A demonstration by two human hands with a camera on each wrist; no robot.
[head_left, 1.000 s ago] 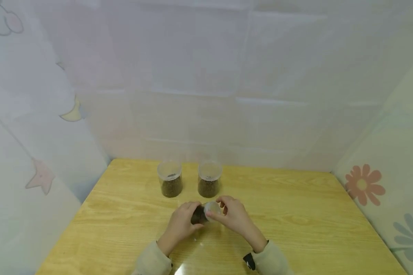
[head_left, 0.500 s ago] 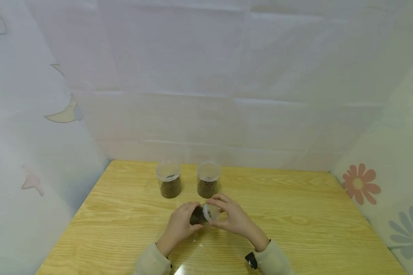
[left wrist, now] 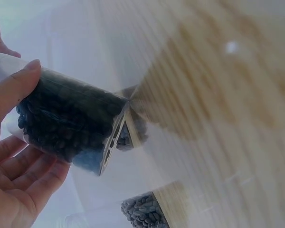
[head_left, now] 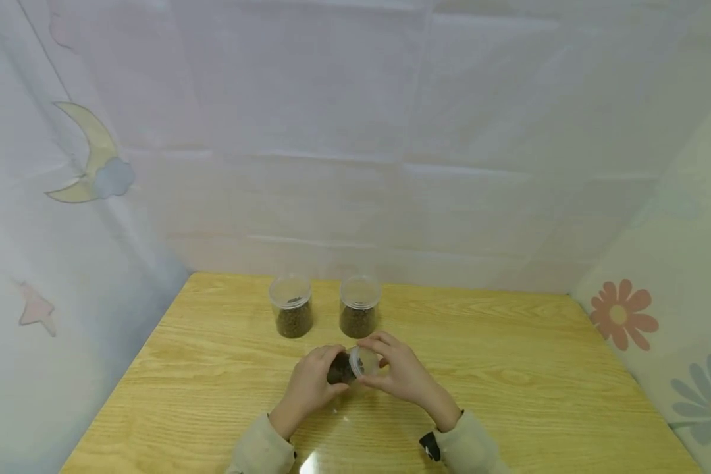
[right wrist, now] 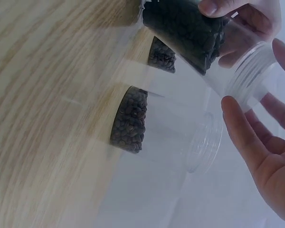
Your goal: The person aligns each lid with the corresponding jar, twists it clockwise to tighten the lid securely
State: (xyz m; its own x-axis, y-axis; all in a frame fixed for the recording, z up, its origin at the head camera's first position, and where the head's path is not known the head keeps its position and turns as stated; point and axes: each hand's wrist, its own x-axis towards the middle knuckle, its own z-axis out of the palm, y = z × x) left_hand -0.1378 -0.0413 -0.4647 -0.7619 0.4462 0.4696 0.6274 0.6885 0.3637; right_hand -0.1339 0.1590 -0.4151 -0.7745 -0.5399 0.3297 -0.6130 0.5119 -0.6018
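Note:
A clear plastic jar [head_left: 340, 370], partly filled with dark beans [left wrist: 66, 118], is tilted on its side between both hands. My left hand [head_left: 313, 387] grips its body, thumb on one side and fingers curled beneath. At the jar's top end, my right hand [head_left: 407, 375] holds the clear, ridged lid [right wrist: 254, 71] between thumb and fingertips. Part of the lid is hidden behind the right fingers in the head view. Beyond the hands stand two similar upright jars, a left jar [head_left: 294, 319] and a right jar [head_left: 358, 318], each with dark beans at the bottom.
The wood-grain table [head_left: 498, 368] reaches back to a pale hanging cloth [head_left: 308, 131]. Cloth walls with a printed moon [head_left: 97, 148] and a red flower [head_left: 619, 316] enclose both sides. Light sleeves [head_left: 263, 447] cover the forearms near the front.
My right fingers have shifted round the lid and come closer to its rim. The left hand keeps its grip on the jar. The head view has swung slightly; the two standing jars stay put.

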